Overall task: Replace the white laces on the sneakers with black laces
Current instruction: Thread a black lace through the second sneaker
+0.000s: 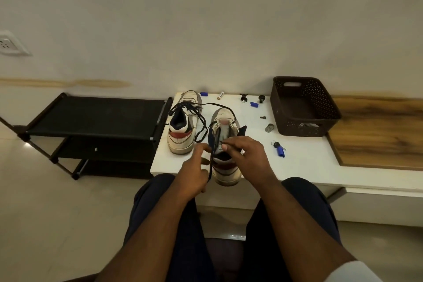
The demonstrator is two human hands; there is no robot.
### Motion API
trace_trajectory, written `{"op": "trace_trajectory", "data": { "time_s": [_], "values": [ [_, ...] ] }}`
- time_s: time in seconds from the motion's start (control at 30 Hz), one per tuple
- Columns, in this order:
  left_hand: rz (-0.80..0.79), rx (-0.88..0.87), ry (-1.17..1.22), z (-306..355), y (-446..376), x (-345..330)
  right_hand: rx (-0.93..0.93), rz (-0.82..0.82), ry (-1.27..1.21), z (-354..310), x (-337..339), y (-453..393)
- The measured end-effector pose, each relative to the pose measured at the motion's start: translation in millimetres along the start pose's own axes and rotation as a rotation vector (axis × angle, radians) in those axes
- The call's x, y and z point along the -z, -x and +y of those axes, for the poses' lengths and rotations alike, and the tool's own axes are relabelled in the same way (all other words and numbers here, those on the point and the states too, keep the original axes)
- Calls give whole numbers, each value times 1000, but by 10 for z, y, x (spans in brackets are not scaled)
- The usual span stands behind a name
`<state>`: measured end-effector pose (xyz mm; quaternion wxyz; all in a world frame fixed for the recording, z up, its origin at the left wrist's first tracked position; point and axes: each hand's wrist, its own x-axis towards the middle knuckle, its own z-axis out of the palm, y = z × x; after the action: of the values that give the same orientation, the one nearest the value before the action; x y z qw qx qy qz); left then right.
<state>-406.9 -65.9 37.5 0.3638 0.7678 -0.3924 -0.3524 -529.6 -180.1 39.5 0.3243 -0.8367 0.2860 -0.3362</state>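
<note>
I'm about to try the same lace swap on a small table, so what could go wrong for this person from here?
1. The near sneaker sits at the table's front edge; a tug on the black lace that both hands pinch might pull it off.
2. The slack lace is looped over the far sneaker, so it could snag or drag that shoe.
3. Small loose bits such as the screw could be swept off by trailing lace.

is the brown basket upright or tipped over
Upright. The brown basket stands on its base on the white table, open top facing up, with something pale lying inside at its near edge.
</note>
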Motion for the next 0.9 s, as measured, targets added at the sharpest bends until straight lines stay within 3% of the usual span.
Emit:
{"op": "trace_trajectory", "data": {
  "time_s": [0.07,0.17,0.3,0.43,0.57,0.67,0.9],
  "values": [
    [-123,-4,-86,-10,-6,-4,-110,-8,-74,-37,4,49],
    [-144,-69,-117,11,-2,-18,-201,-20,-129,-40,8,93],
    [-59,-214,59,106,7,46,-232,38,-195,-46,53,74],
    [130,-309,203,331,-119,90,-257,157,-353,-45,65,-55],
    [335,-444,163,662,-529,201,-141,209,-345,-117,201,-535],
    [367,-505,192,1022,-890,367,-85,246,-387,-167,346,-1035],
    [338,-425,417,1482,-1445,621,-161,243,-488,-124,398,-1612]
  ]
}}
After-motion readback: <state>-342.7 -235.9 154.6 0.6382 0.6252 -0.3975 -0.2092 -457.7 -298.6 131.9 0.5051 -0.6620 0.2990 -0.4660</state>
